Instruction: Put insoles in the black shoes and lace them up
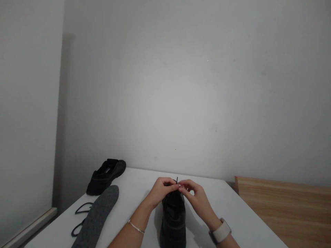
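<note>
A black shoe (173, 220) stands on the white table, its heel toward me. Over its front part my left hand (163, 190) and my right hand (191, 193) meet, fingertips pinched close together. Between them the dark end of a shoelace (177, 179) sticks up. Both hands look closed on this lace, though the fingers hide most of it. A thin bracelet (136, 227) circles my left wrist, and a watch with a pale strap (221, 233) is on my right wrist.
At the table's left side lies another black shoe (103, 177). Nearer me are a grey insole (99, 217) and a loose black lace (77, 229). A white wall (176, 86) rises behind the table (207, 186). Wood-grain board (284, 206) stands at the right.
</note>
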`<state>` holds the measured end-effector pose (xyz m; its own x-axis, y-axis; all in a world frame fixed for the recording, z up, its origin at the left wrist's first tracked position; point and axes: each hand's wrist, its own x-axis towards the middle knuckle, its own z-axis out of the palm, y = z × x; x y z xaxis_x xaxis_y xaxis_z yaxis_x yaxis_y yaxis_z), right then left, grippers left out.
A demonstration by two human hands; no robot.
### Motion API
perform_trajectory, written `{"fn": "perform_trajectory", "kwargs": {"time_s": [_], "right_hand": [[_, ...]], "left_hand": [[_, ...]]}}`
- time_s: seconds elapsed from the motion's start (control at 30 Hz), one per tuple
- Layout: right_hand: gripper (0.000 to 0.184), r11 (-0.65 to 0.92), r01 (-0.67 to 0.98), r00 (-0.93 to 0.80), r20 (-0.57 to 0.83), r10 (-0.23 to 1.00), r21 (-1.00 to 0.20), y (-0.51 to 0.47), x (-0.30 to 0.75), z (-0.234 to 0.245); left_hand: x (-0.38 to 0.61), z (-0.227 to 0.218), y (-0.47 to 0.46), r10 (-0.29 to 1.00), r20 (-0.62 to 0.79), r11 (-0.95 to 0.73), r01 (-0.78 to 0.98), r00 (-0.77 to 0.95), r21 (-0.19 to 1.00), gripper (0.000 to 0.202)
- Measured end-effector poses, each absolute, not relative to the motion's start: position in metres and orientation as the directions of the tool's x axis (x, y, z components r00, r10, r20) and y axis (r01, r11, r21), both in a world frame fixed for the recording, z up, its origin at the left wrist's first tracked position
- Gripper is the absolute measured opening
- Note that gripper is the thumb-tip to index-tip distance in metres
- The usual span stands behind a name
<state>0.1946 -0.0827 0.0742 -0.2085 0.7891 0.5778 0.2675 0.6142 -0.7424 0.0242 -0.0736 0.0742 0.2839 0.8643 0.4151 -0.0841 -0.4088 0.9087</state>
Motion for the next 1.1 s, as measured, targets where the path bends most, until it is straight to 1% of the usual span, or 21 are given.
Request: {"fn": "perform_trajectory", "kwargs": {"time_s": [0.1, 0.23, 0.33, 0.5, 0.63, 0.7, 0.77, 0.83, 0.9, 0.97, 1.1], "right_hand": [[0.014, 0.593, 0.348, -0.190, 0.565, 0.803, -0.726, -0.087, 0.198, 0.075], [0.010, 0.624, 0.447, -0.150, 0.634, 0.758, -0.641, -0.093, 0.195, 0.079], [0.010, 0.663, 0.468, -0.184, 0.669, 0.720, -0.584, -0.096, 0.192, 0.079], [0.009, 0.733, 0.479, -0.294, 0.698, 0.652, -0.483, -0.100, 0.192, 0.073], [0.010, 0.758, 0.495, -0.343, 0.705, 0.620, -0.426, -0.101, 0.195, 0.073], [0.014, 0.745, 0.488, -0.321, 0.700, 0.637, -0.454, -0.099, 0.195, 0.074], [0.017, 0.718, 0.449, -0.272, 0.685, 0.676, -0.532, -0.094, 0.194, 0.074], [0.016, 0.690, 0.372, -0.226, 0.660, 0.716, -0.621, -0.086, 0.192, 0.073], [0.016, 0.669, 0.292, -0.217, 0.634, 0.742, -0.683, -0.080, 0.191, 0.070], [0.017, 0.653, 0.249, -0.221, 0.615, 0.757, -0.715, -0.077, 0.190, 0.068], [0.019, 0.617, 0.252, -0.196, 0.585, 0.787, -0.746, -0.081, 0.187, 0.067]], "left_hand": [[0.027, 0.071, -0.071, 0.870, 0.411, -0.400, -0.098, 0.270, 0.911, 0.027], [0.028, 0.069, -0.068, 0.872, 0.414, -0.397, -0.114, 0.262, 0.910, 0.026], [0.026, 0.069, -0.068, 0.875, 0.387, -0.358, -0.150, 0.289, 0.922, 0.026], [0.022, 0.074, -0.072, 0.875, 0.356, -0.312, -0.181, 0.328, 0.933, 0.024], [0.023, 0.077, -0.076, 0.863, 0.386, -0.369, -0.115, 0.326, 0.922, 0.019], [0.023, 0.079, -0.078, 0.852, 0.423, -0.428, -0.055, 0.308, 0.902, 0.014], [0.023, 0.080, -0.079, 0.838, 0.466, -0.493, 0.029, 0.285, 0.870, 0.008], [0.023, 0.080, -0.080, 0.814, 0.520, -0.565, 0.144, 0.258, 0.813, 0.006], [0.021, 0.078, -0.081, 0.782, 0.577, -0.622, 0.238, 0.235, 0.746, 0.008], [0.020, 0.077, -0.081, 0.754, 0.618, -0.656, 0.285, 0.223, 0.699, 0.011], [0.020, 0.077, -0.083, 0.724, 0.654, -0.686, 0.330, 0.220, 0.648, 0.015]]}}
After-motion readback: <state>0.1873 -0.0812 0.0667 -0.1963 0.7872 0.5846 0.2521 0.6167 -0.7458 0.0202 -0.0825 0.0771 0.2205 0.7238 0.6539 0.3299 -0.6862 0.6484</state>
